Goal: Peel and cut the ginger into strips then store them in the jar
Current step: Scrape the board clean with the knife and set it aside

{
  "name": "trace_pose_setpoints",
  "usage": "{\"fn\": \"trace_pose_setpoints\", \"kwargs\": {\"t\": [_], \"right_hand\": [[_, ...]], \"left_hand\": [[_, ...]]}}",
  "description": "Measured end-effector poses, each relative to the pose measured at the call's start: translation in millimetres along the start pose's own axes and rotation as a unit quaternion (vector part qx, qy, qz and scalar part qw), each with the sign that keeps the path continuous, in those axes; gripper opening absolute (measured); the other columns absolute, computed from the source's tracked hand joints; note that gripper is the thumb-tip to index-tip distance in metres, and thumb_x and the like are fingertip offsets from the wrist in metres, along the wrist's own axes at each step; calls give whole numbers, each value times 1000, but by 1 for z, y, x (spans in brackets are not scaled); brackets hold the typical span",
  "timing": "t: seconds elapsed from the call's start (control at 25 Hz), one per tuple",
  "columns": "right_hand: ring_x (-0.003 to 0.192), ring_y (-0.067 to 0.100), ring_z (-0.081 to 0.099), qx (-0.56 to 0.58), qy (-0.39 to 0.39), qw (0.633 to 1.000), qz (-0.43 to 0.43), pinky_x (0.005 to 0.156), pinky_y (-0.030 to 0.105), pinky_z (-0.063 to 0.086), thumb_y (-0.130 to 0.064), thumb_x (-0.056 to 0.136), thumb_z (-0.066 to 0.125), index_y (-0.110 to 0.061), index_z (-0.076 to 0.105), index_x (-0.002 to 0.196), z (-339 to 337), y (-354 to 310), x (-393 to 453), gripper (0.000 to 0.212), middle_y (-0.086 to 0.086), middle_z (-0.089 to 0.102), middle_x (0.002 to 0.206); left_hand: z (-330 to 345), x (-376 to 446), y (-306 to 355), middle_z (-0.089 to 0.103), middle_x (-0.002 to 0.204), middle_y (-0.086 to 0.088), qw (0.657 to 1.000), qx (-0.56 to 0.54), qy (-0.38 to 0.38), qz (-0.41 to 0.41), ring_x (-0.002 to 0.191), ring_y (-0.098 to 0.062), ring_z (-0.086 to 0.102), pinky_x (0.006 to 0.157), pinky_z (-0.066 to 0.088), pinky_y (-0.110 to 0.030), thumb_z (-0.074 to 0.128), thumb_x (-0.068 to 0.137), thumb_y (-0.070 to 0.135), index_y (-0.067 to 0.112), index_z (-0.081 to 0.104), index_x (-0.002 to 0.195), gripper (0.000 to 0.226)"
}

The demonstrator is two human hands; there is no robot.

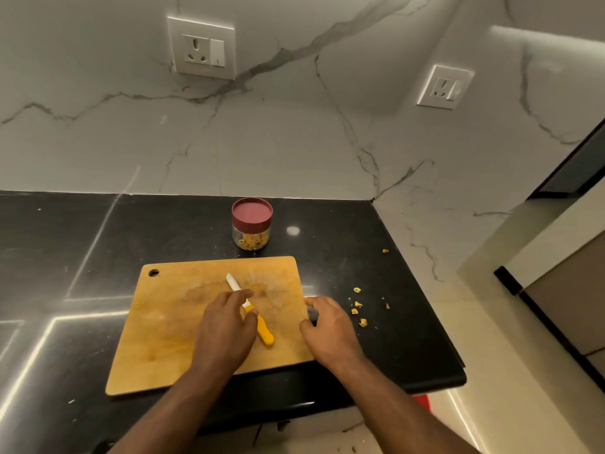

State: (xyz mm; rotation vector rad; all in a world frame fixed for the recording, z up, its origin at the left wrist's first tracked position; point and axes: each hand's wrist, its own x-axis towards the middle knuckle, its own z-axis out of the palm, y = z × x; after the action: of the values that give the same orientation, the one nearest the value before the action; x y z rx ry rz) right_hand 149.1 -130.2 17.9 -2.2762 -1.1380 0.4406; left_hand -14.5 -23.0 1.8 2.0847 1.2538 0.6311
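The left hand (226,326) lies over the middle of the wooden cutting board (170,322), its fingers (240,294) loosely bent and spread across the knife (252,311); the thumb touches the yellow handle where it meets the white blade, but whether the fingers actually clasp the knife cannot be told. The blade tip pokes out beyond the fingertips, the handle end just to the thumb's right. The right hand (327,326) rests at the board's right edge, fingers relaxed and slightly curled, the thumb touching the edge, holding nothing. Just right of these fingers, small ginger peel scraps (358,309) lie scattered on the black worktop (393,348). Well beyond both sets of fingertips, past the board's far edge, stands the jar (251,224), its maroon lid on, with the ginger strips (250,241) inside it.
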Motion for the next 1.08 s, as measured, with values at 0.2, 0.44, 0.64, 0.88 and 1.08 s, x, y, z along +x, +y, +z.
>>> {"fn": "trace_pose_setpoints", "kwargs": {"t": [0.2,0.44,0.64,0.88,1.08], "right_hand": [[108,5,57,13,57,998,11,92,14,42,-24,90,66,-23,58,134,-43,66,0,45,-9,57,127],[105,-4,47,47,70,996,11,92,11,34,-22,92,66,-21,55,138,-87,148,29,48,-7,57,132],[123,-1,45,107,37,993,-45,98,2,25,-19,95,60,-20,48,143,-81,170,42,50,-13,47,136],[122,12,54,182,39,980,-75,106,28,42,-14,93,60,-19,56,137,-98,175,95,45,-1,58,136],[115,23,57,84,57,993,-65,97,21,35,-24,92,64,-11,52,140,-122,195,206,51,10,54,138]], "left_hand": [[60,-12,51,56,117,9,993,-96,-16,61,104,-10,59,93,48,-29,66,94,15,23,63,125,33],[137,-10,115,58,123,15,991,-126,-4,54,112,1,54,98,42,-17,57,100,17,25,62,129,31],[183,-9,142,58,120,20,982,-182,52,-17,105,-1,60,92,51,-26,53,102,24,35,59,127,27],[189,-10,149,63,123,14,978,-168,101,-70,116,4,55,97,46,-19,51,103,24,29,59,130,29],[194,-8,148,63,118,15,981,-153,98,-72,112,5,56,88,41,-5,51,104,24,25,60,131,29]]}}
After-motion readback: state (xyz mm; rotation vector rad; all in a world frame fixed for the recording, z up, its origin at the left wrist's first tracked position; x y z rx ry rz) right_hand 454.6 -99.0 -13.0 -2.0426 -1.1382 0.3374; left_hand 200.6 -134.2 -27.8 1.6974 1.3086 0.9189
